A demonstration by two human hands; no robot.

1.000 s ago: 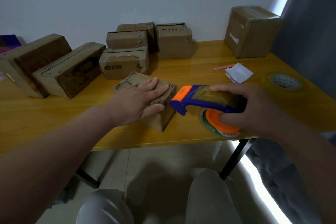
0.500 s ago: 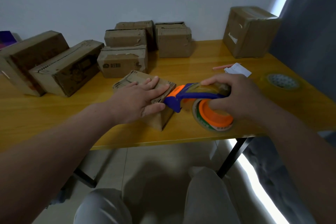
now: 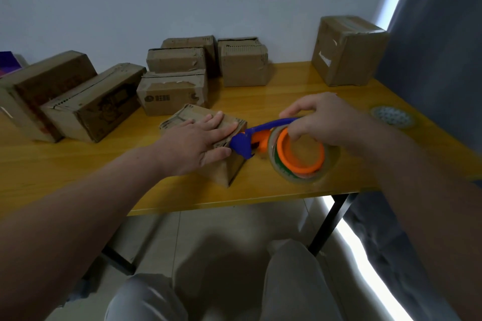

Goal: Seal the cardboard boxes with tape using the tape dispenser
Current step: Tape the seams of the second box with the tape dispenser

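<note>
Table, yellow wood, spans mid frame edge to edge; grey curtain runs down the right side. Cardboard boxes sit along the back by the wall. Tall box is upper right, near the curtain. At left, rear long box & front long box lie side by side, angled. At ctr back is a cluster: printed box in front w/ torn-edge box stacked on it, square box just right of them.

Small box sits ctr frame, nearest the table's front edge, apart from the rest. L hand lies flat on its top, palm down, fingers straight, pressing.

R hand, right of ctr, has fingers curled over the handle of the tape dispenser, blue & orange. Dispenser's blue nose touches the small box at its right top edge, just beside the L fingertips. Tape roll on the orange hub tilts toward the camera; can't tell if its lower rim touches the tabletop.

Spare tape roll lies flat near the table's right edge, apart from the R hand. Purple item at far left is cut off by the frame.
</note>
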